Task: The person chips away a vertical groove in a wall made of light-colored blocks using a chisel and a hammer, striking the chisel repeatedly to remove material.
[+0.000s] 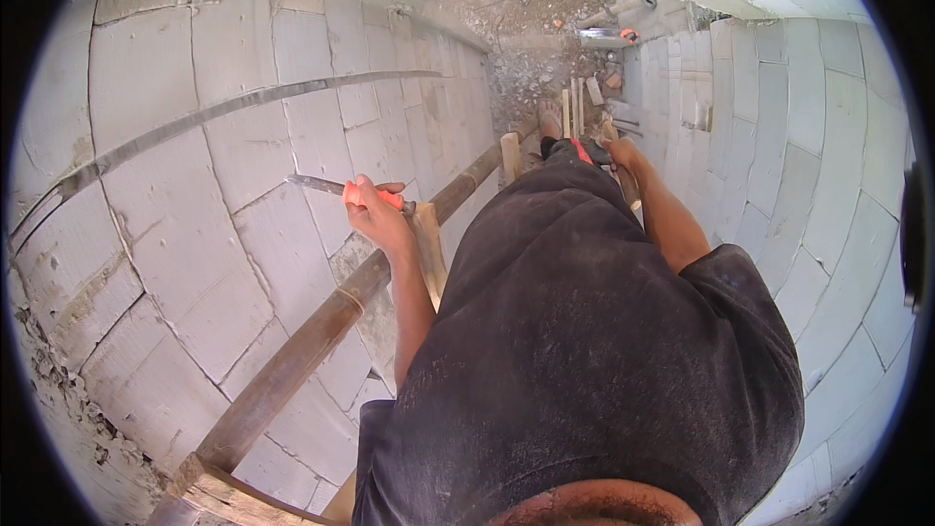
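Note:
My left hand (pixel 378 219) is closed around the red-orange handle of a chisel (pixel 321 183). Its flat metal blade points left, close to the block wall, and a dark end cap shows beyond the grip. Down by my right hip, my right hand (pixel 621 154) is closed round a wooden-handled tool (pixel 631 193); my shirt and the hand partly cover it, so its head cannot be made out. A red and black patch (pixel 584 150) shows beside that hand. One bare foot (pixel 550 119) is visible below me.
Pale block walls (pixel 243 175) stand left and right, the left one with a long groove (pixel 263 95). A brown pole (pixel 292 370) runs along my left with timber pieces (pixel 427 244). Far below lie rubble (pixel 526 68) and a saw-like tool with an orange handle (pixel 604 34).

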A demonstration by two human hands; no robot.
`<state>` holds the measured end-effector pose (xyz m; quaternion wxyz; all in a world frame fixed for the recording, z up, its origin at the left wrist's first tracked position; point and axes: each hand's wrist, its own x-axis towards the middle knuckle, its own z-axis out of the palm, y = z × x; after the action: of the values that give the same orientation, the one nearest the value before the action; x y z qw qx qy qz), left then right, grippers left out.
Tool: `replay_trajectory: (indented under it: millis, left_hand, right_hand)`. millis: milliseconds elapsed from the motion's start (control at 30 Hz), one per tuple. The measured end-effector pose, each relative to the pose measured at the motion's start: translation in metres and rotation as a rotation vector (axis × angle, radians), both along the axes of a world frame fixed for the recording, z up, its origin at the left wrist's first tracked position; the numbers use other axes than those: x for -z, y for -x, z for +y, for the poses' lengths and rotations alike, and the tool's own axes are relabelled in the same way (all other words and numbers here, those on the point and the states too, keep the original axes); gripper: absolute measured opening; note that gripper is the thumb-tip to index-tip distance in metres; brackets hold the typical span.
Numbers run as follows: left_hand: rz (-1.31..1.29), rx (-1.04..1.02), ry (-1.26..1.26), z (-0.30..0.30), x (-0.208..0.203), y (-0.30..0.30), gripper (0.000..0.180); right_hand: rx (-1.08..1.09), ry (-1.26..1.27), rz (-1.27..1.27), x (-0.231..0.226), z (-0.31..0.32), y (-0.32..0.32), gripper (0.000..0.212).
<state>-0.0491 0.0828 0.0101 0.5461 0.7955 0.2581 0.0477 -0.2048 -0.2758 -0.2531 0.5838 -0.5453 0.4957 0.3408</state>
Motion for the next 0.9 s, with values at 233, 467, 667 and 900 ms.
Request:
replay_trajectory:
  millis: [233,467,667,900]
  left_hand:
    - [-0.007,-0.084,0.103,-0.001,-0.002,-0.002,0.043]
    - [0.015,-0.071,0.130,0.009,0.007,-0.002,0.034]
    - [0.004,-0.062,0.149,0.012,0.010,-0.002,0.029]
    - [-0.004,-0.069,0.177,0.010,0.005,-0.002,0.029]
  right_hand:
    - [-0.179,0.124,-0.042,0.016,-0.014,0.009,0.040]
    - [-0.249,0.188,0.002,0.022,-0.023,0.012,0.050]
    - [-0.266,0.212,-0.040,0.025,-0.022,0.007,0.051]
    - [-0.156,0.178,-0.037,-0.004,-0.006,-0.006,0.052]
